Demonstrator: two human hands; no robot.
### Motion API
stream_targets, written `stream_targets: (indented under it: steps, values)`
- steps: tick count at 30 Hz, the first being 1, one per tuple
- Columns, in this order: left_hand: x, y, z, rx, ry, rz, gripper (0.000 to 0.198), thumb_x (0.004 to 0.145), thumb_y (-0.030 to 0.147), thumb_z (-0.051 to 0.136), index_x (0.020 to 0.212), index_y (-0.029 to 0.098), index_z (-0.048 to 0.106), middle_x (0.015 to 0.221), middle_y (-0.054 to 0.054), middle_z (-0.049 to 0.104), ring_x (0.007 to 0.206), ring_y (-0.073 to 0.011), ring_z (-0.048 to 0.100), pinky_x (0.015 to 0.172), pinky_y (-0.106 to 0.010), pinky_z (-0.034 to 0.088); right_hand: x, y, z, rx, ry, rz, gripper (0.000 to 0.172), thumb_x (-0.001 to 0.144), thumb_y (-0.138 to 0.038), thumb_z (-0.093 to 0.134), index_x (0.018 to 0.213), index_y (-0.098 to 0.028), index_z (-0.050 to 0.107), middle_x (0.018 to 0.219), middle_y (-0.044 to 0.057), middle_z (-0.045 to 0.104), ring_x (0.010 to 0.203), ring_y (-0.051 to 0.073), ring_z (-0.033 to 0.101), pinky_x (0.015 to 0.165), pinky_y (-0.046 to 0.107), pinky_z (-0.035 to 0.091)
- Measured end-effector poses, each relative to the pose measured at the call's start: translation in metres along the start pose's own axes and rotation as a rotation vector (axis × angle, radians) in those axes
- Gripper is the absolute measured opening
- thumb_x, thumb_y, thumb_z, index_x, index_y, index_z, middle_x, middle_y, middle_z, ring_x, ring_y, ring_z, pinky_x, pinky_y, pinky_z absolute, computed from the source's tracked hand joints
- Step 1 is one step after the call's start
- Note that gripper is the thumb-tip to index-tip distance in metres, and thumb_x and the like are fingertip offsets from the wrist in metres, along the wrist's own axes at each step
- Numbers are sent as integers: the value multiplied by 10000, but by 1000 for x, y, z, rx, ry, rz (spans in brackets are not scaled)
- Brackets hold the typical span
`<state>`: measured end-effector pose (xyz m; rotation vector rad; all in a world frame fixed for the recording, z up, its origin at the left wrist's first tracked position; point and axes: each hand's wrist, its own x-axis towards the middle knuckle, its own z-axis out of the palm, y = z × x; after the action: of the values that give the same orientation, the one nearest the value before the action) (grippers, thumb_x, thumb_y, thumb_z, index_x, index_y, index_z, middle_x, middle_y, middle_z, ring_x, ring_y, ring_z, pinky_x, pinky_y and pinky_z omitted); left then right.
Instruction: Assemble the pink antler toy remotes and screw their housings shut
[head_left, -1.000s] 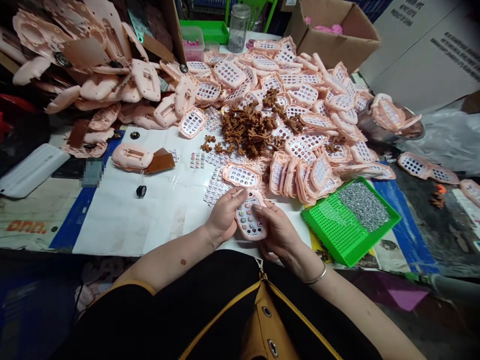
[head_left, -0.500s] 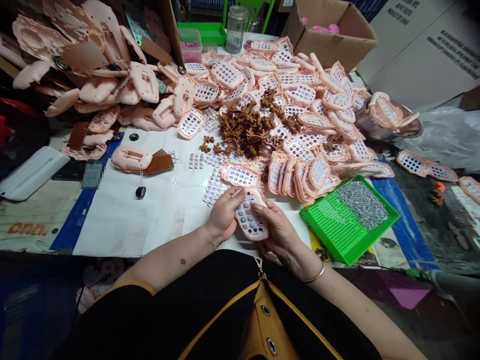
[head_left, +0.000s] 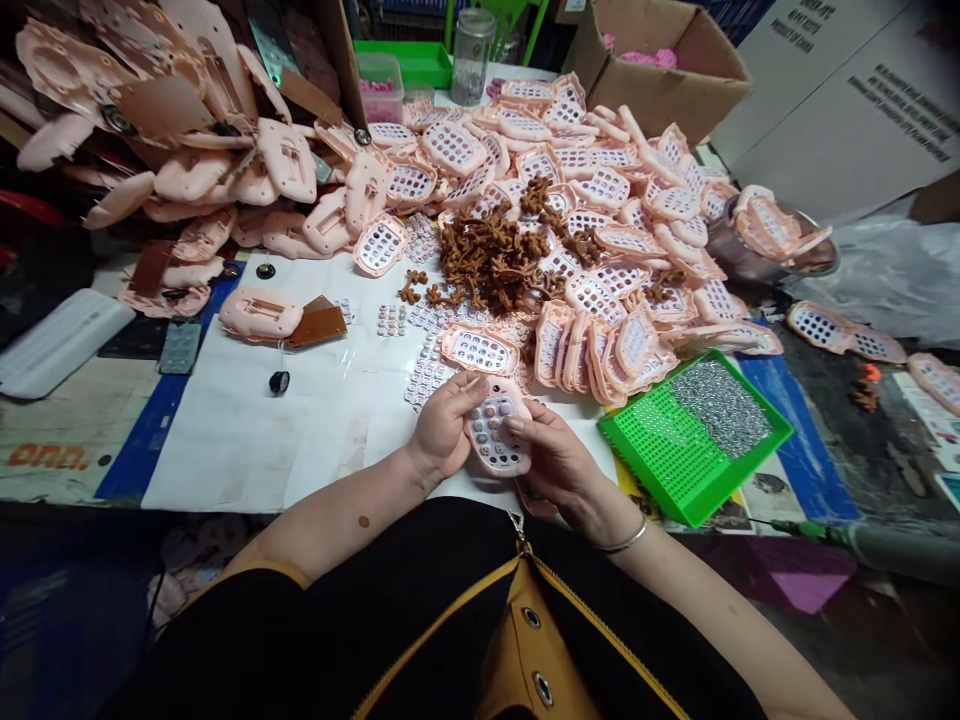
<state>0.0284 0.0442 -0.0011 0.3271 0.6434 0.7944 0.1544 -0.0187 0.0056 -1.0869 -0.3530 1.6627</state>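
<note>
Pink phone casing (head_left: pixel 498 432), buttons (head_left: pixel 492 423) facing up, was clamped in the left hand (head_left: pixel 445 428) and the right hand (head_left: pixel 559 458).

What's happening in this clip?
A person is holding a pink phone-shaped shell, button side up, between the left hand and the right hand. The right thumb lies over its face; small buttons show there, while the lowest holes look dark. Just beyond are a heap of brown pieces and many similar shells. A green tray of small metal parts sits to the right.
</note>
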Motion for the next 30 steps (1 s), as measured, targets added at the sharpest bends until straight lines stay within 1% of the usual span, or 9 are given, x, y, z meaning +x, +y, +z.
stream_targets:
  steps: [3, 6, 10, 15, 18, 21, 24, 27, 30]
  values:
    - [1, -1, -1, -11, 11, 27, 333, 640, 296, 846, 760, 144, 575, 649, 12, 601, 591, -101, 566, 610, -222, 458, 0, 0, 1, 3, -7, 11, 313, 571, -257, 869, 849, -193, 740, 766, 1, 748, 625, 120, 659, 634, 238, 534]
    - [2, 0, 0, -17, 26, 45, 377, 602, 311, 873, 749, 145, 569, 638, 20, 594, 585, -92, 553, 600, -212, 450, 0, -1, 4, 4, -9, 18, 315, 550, -246, 881, 828, -190, 744, 746, -2, 747, 610, 113, 657, 608, 221, 538]
    - [3, -1, 0, 36, 28, 49, 418, 591, 380, 884, 773, 138, 596, 659, 10, 614, 620, -107, 573, 620, -224, 458, 0, -4, 7, 39, 33, -21, 318, 533, -242, 889, 813, -194, 748, 734, -1, 752, 612, 119, 665, 617, 227, 555]
    - [5, -3, -3, 95, 67, 64, 425, 605, 450, 867, 756, 137, 623, 674, -16, 644, 622, -136, 587, 625, -263, 451, 0, -6, 6, 40, 94, -77, 324, 563, -229, 867, 862, -203, 744, 849, 14, 768, 697, 141, 680, 708, 280, 571]
    - [7, -4, -5, 106, 68, 66, 401, 626, 444, 859, 747, 133, 636, 660, -15, 637, 613, -130, 577, 631, -264, 442, -1, -5, 3, 31, 87, -74, 333, 573, -221, 851, 885, -206, 735, 871, 21, 764, 705, 148, 677, 723, 299, 570]
    - [8, -3, -7, 92, 53, 55, 366, 640, 407, 854, 720, 128, 633, 638, -9, 617, 585, -114, 550, 615, -253, 422, -3, -4, 0, 29, 71, -71, 362, 558, -206, 848, 901, -210, 732, 837, 9, 757, 692, 146, 671, 701, 291, 565]
    - [8, -1, -7, 70, 37, 24, 352, 628, 381, 858, 708, 128, 627, 613, -2, 597, 570, -113, 536, 603, -253, 413, -3, -4, -1, 36, 59, -58, 354, 554, -200, 849, 887, -207, 732, 811, 2, 750, 684, 135, 666, 687, 273, 557]
    - [7, -1, -6, 87, 15, 13, 368, 621, 389, 860, 739, 121, 637, 618, -1, 596, 579, -114, 536, 614, -255, 423, -3, -3, -2, 34, 62, -55, 348, 561, -204, 847, 890, -203, 733, 810, 6, 753, 683, 133, 668, 686, 272, 554]
    - [6, 1, -5, 111, 2, 18, 386, 622, 386, 863, 787, 121, 635, 673, -9, 622, 620, -120, 567, 640, -253, 446, -2, -3, -5, 28, 57, -62, 352, 554, -199, 845, 888, -196, 732, 811, 12, 755, 673, 137, 669, 689, 281, 555]
